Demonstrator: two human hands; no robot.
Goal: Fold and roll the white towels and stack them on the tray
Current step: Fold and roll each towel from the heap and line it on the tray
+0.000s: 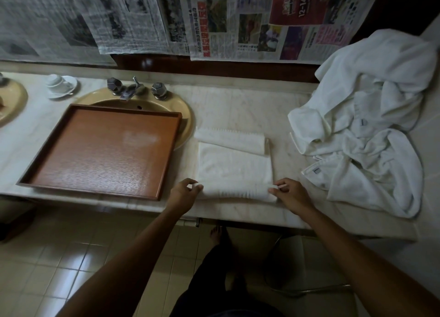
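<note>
Left hand [184, 193] and right hand [289, 194] – each grip seemingly pinching the folded towel [234, 171]; tray [102, 147] alongside.

A pale marble counter [238, 112] carries a reddish-brown rectangular wooden tray [102, 150] partly over a beige oval sink [183, 116], a folded white towel [234, 166] near its front edge, a heap of crumpled white towels [371, 116] at right, and an upturned white cup on a saucer [60, 84] at far left

Both arms reaching forward, left hand [184, 191] fingers curled and pinching, right hand [291, 194] pinching likewise
</note>
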